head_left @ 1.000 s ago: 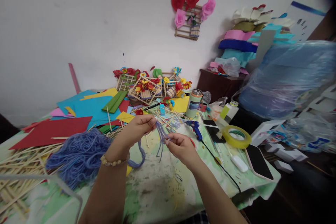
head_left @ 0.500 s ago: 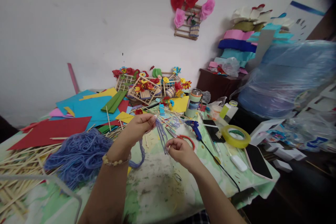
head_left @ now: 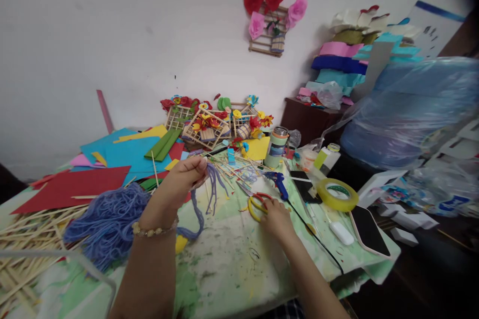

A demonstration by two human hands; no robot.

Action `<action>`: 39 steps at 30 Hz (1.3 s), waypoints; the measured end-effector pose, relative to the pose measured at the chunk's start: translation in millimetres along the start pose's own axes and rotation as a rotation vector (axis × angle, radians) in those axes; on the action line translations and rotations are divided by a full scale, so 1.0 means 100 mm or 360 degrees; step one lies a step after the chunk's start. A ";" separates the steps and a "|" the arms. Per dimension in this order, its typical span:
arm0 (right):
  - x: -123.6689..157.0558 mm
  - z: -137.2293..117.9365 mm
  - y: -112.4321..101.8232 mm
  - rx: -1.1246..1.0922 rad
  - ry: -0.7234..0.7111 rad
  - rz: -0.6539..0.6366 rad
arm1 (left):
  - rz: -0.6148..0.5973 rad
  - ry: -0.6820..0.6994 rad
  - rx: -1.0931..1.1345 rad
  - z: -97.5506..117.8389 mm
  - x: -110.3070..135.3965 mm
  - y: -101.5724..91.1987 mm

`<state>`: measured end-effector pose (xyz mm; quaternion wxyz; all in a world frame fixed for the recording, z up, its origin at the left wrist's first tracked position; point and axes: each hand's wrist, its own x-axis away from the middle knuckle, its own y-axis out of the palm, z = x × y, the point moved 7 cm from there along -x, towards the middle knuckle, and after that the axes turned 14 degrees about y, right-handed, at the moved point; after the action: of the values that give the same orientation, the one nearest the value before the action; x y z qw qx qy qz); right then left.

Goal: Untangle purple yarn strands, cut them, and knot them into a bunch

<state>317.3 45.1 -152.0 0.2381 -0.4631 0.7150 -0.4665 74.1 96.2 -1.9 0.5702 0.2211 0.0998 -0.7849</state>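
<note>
My left hand (head_left: 184, 177) is raised over the table, pinching a small bundle of purple yarn strands (head_left: 213, 182) that hang from its fingers. A strand trails down and back to the big purple yarn pile (head_left: 108, 219) at the left. My right hand (head_left: 276, 217) rests low on the table, its fingers closed on the yellow and red handles of the scissors (head_left: 256, 202), whose blades point away to the upper left. A bead bracelet (head_left: 153, 231) is on my left wrist.
Wooden sticks (head_left: 26, 239) lie at the left, coloured paper sheets (head_left: 123, 154) behind. A blue glue gun (head_left: 277, 182), yellow tape roll (head_left: 337, 194), phone (head_left: 368, 229), cup (head_left: 277, 147) and stick-frame flower crafts (head_left: 209, 124) crowd the far table. Bags stand at right.
My right hand let go of the yarn, dropped to the table and took the scissors. My left hand moved slightly left, still holding the strands.
</note>
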 end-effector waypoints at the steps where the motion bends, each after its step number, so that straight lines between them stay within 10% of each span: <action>1: -0.02 0.01 0.02 0.0049 0.0004 0.0001 | 0.0017 -0.0009 0.0090 0.00 0.00 0.01; 12: -0.39 0.09 0.01 -0.0056 0.0195 -0.0222 | 0.0234 -0.0028 0.1349 0.12 0.00 0.15; 25: 0.45 -0.40 -0.49 -0.2082 -0.0601 -0.0956 | 0.0501 -0.0057 0.1510 0.10 0.01 0.15; 32: 0.89 -0.55 -0.50 -0.1623 -0.0887 -0.0624 | 0.0648 -0.0133 0.1378 0.10 0.09 0.13; 39: 0.88 -0.58 -0.37 -0.1313 -0.0903 -0.0572 | 0.0266 -0.0275 0.1627 0.24 0.16 0.38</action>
<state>248.5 -12.4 -84.6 0.1365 -0.7414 0.6560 -0.0365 100.0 60.2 14.9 0.4563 0.4128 -0.3614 -0.7006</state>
